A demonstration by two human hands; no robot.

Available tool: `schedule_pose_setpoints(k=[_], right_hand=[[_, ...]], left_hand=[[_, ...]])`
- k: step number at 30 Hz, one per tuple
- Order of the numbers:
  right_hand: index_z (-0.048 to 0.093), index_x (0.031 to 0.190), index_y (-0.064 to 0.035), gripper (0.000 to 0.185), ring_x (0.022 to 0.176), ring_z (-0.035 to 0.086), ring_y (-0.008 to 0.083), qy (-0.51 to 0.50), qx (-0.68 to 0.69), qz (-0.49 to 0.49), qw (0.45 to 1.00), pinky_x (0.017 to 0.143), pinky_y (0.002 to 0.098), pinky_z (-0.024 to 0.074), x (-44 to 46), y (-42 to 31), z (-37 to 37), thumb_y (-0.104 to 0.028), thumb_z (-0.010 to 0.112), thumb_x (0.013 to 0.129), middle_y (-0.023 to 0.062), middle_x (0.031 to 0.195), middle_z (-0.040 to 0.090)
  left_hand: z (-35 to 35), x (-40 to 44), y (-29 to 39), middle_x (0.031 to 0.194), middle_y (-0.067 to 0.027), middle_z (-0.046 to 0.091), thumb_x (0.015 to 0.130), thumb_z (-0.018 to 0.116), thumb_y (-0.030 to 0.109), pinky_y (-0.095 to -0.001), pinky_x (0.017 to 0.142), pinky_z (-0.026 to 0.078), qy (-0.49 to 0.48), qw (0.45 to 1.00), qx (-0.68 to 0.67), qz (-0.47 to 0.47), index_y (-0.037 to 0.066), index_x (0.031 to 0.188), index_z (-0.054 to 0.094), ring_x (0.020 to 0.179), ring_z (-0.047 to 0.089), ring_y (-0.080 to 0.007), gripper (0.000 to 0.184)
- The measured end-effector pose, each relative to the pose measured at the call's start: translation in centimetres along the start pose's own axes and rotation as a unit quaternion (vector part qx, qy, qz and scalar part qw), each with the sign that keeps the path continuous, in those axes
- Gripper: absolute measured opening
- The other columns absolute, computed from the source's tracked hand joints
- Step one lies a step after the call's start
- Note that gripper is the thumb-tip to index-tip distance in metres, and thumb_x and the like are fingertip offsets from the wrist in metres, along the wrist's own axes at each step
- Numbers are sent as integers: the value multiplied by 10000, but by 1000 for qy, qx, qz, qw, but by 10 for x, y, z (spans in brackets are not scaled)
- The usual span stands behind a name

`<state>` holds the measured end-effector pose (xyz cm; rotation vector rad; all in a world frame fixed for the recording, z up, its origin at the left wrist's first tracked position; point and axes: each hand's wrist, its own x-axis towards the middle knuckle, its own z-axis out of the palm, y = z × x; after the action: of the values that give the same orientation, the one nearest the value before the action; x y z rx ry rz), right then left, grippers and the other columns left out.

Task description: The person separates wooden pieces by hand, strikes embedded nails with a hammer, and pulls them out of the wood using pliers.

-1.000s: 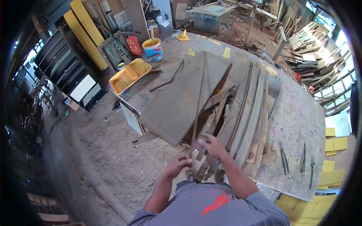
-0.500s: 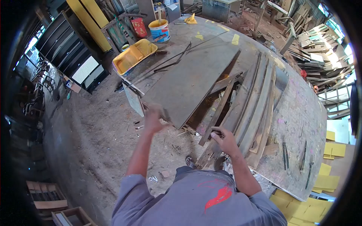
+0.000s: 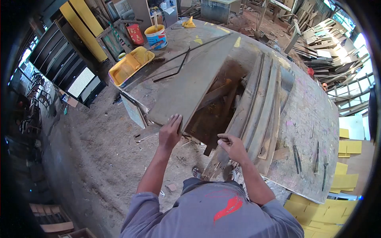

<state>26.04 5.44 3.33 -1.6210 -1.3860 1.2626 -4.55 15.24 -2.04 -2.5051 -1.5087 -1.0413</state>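
Observation:
My left hand (image 3: pixel 170 131) grips the near corner of a flat grey-brown board (image 3: pixel 184 85), fingers over its top face and thumb hidden. The board lies tilted, its right edge raised over a dark, shaded gap. Over the near ends of several long wooden planks (image 3: pixel 254 103), my right hand (image 3: pixel 233 149) hovers with fingers loosely bent and thumb apart; I see nothing in it. In the shade under the board's raised side lie wood offcuts (image 3: pixel 216 95), and a narrow wood strip (image 3: pixel 208 150) pokes out at the near edge.
On the worktable (image 3: pixel 305 115) are a yellow paint tray (image 3: pixel 131 65), a paint bucket (image 3: pixel 156 37), a bent dark rod (image 3: pixel 178 67), a yellow cloth (image 3: pixel 189 23) and several dark tools (image 3: pixel 316 156). Yellow panels (image 3: pixel 344 180) lie at right; scrap wood (image 3: pixel 323 43) is piled behind.
My left hand has come down onto the board's near corner. The board has tilted, its right edge rising and widening the dark gap. My right hand stays near the planks.

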Motion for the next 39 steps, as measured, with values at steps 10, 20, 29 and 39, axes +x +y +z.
schedule_pose_setpoints(k=[10, 20, 29, 39], right_hand=[[664, 1324, -11, 390, 1013, 718, 239, -26, -25, -53, 998, 919, 366, 559, 18, -6, 1, -217, 712, 997, 167, 1131, 755], [606, 1387, 0, 511, 1025, 698, 236, -138, 154, 51, 977, 913, 361, 550, 46, -12, 37, -396, 612, 1064, 143, 1172, 713], [632, 1134, -55, 468, 850, 645, 194, -118, 407, 164, 891, 774, 344, 537, 132, -35, 129, -510, 537, 1077, 64, 918, 622], [539, 1430, 40, 679, 1106, 650, 283, -115, 249, 37, 961, 911, 440, 578, 112, -49, 74, -508, 613, 1036, 167, 1269, 649]], left_hand=[[-140, 104, 20, 807, -114, 761, 1019, 714, 292, -361, 620, 522, 310, 930, -48, -193, -16, 1022, 776, 645, 682, -203, 314], [-226, 75, 62, 847, -36, 687, 1049, 680, 316, -285, 671, 474, 456, 792, -186, -362, -87, 1001, 735, 789, 596, -88, 409], [-282, 20, 112, 854, 46, 618, 1046, 688, 335, -243, 662, 398, 386, 817, -87, -419, -34, 992, 736, 762, 495, -59, 377], [-266, 3, 169, 774, -34, 694, 934, 800, 263, -294, 566, 482, 261, 940, -104, -195, 5, 1084, 766, 687, 629, -112, 300]])
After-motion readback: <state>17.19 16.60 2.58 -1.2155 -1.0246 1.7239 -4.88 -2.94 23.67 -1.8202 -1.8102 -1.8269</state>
